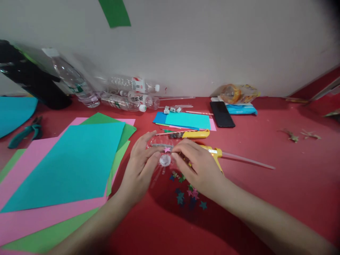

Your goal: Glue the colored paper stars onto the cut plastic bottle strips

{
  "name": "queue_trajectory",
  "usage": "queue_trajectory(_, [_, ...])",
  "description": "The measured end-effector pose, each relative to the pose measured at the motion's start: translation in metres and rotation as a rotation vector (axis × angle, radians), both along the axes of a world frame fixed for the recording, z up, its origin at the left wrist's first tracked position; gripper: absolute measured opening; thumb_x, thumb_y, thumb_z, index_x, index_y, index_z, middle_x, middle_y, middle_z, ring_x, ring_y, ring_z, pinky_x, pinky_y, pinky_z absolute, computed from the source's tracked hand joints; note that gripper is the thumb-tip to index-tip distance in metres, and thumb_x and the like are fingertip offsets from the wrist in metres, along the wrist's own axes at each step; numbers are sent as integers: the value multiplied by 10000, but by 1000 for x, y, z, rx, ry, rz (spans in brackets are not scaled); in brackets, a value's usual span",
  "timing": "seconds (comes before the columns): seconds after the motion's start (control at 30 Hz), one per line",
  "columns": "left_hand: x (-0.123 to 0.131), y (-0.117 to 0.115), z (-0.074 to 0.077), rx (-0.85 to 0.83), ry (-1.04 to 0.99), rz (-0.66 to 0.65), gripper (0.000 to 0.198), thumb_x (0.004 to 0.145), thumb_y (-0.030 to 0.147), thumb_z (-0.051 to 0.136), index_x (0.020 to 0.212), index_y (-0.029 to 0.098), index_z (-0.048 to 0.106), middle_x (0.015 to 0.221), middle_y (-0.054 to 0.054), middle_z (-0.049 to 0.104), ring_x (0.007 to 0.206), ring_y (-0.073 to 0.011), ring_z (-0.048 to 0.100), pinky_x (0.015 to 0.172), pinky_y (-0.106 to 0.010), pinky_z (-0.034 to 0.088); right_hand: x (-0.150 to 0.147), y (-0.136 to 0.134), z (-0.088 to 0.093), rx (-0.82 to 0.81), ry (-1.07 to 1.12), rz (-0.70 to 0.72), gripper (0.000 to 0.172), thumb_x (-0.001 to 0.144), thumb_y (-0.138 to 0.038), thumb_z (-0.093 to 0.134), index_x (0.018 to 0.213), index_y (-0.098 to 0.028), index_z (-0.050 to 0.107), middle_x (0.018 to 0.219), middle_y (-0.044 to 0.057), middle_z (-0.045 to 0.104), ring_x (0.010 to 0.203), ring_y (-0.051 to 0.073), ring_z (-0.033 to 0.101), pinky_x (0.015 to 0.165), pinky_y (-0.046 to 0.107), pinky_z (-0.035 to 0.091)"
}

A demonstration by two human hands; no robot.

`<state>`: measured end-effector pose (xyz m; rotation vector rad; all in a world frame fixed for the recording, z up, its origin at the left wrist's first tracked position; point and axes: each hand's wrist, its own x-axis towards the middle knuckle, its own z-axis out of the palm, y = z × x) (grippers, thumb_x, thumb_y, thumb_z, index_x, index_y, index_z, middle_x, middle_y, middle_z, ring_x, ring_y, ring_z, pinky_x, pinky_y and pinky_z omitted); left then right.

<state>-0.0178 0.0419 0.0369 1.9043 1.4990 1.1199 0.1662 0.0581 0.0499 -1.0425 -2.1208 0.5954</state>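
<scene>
Between my hands is a clear plastic bottle piece [165,160] with a round whitish end and thin strips fanning out. A small pink star [167,149] sits against it, between the fingertips of both hands. My left hand [142,166] is closed on the piece's left side, thumb and index finger near the star. My right hand [199,164] pinches at its right side; the exact contact is hidden. Several small coloured stars [180,197] lie below my right hand. A yellow glue gun [219,153] with a clear stick is partly behind that hand.
A yellow cutter knife [196,134] lies just beyond my hands, before stacked coloured cards [188,121] and a black phone [222,114]. Large coloured sheets [71,163] and pliers [26,132] are at left. Plastic bottles [124,101] and a black flask [32,76] line the wall.
</scene>
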Motion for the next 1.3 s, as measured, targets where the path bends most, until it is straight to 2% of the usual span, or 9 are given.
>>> queue_trajectory(0.17, [-2, 0, -5, 106, 138, -16, 301, 958, 275, 398, 984, 219, 693, 1454, -80, 480, 1376, -287, 395, 1138, -555, 289, 1, 0, -2, 6, -17, -12, 205, 998, -239, 414, 884, -179, 573, 851, 28, 583, 782, 152, 538, 707, 293, 391])
queue_trajectory(0.3, [-2, -1, -1, 141, 231, -5, 233, 920, 331, 497, 1007, 229, 687, 1443, -93, 477, 1356, -301, 416, 1121, -577, 306, 1, -1, -1, -14, -33, -18, 216, 999, -260, 419, 865, -176, 565, 833, 27, 575, 762, 151, 532, 700, 294, 384])
queue_trajectory(0.47, [-3, -3, 5, 76, 126, -1, 232, 896, 395, 546, 1012, 251, 686, 1431, -77, 497, 1352, -288, 430, 1113, -566, 324, 0, 0, -1, -6, -36, -8, 229, 996, -260, 425, 834, -174, 560, 806, 18, 557, 738, 140, 515, 679, 285, 369])
queue_trajectory(0.63, [-5, -3, 5, 17, -4, -23, 260, 930, 415, 486, 979, 259, 688, 1401, -59, 524, 1356, -271, 427, 1116, -542, 334, 0, 0, -1, 9, -38, -13, 284, 1000, -300, 432, 763, -179, 532, 767, 9, 524, 704, 133, 488, 652, 283, 344])
queue_trajectory(0.87, [-5, 2, 4, 131, 6, 23, 314, 986, 327, 391, 895, 259, 683, 1269, -46, 627, 1315, -247, 482, 1071, -477, 411, 0, 0, 1, 10, -35, -10, 293, 1001, -288, 428, 734, -187, 494, 751, 2, 495, 692, 129, 469, 647, 283, 327])
queue_trajectory(1.1, [-8, 4, 11, 282, 83, 94, 35, 906, 225, 580, 878, 239, 596, 1279, -32, 606, 1256, -214, 527, 1056, -429, 421, 2, 2, 2, -45, 18, -24, 266, 991, -286, 446, 750, -192, 505, 745, -4, 516, 701, 129, 481, 652, 281, 334])
queue_trajectory(1.2, [-8, 4, 16, 311, 67, 124, 70, 878, 233, 619, 825, 226, 574, 1258, -43, 612, 1247, -225, 526, 1059, -439, 403, 3, 2, 2, -61, 51, -24, 252, 980, -279, 468, 748, -191, 516, 750, -8, 524, 706, 126, 489, 652, 279, 340])
queue_trajectory(1.3, [-8, 2, 21, 247, 27, 132, 91, 900, 258, 583, 819, 232, 615, 1230, -37, 621, 1226, -226, 540, 1042, -434, 409, 4, 2, 1, -71, 62, -26, 250, 974, -273, 482, 740, -191, 513, 749, -14, 525, 704, 121, 491, 653, 275, 343])
